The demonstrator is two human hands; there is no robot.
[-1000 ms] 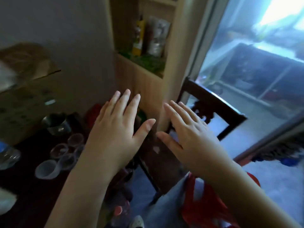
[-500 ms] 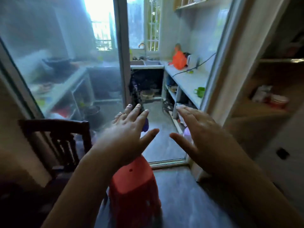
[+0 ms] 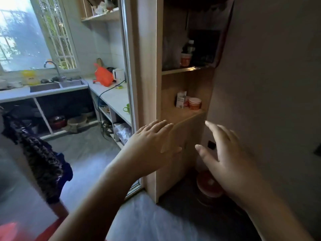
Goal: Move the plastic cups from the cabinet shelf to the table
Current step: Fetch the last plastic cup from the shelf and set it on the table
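Observation:
A tall wooden cabinet (image 3: 184, 133) with open shelves stands in front of me. On its lower shelf (image 3: 180, 113) sit an orange-and-white cup (image 3: 194, 103), a second cup half hidden behind it, and a small carton (image 3: 181, 100). The upper shelf (image 3: 184, 69) holds another orange cup (image 3: 185, 59) and a dark bottle. My left hand (image 3: 149, 146) is open, palm down, in front of the cabinet's left edge below the lower shelf. My right hand (image 3: 224, 159) is open too, at the cabinet's right side. Neither hand holds anything. The table is out of view.
To the left a doorway opens onto a kitchen with a counter (image 3: 112, 96), a sink (image 3: 52, 86) and a green mug (image 3: 127, 108). A red-lidded container (image 3: 206, 185) sits on the floor under my right hand. A dark chair back (image 3: 34, 157) is at the left, a grey wall (image 3: 269, 84) at the right.
The view has swung right, from the table with clear cups, past the kitchen doorway, to the cabinet. Both hands stay open and empty in front of me.

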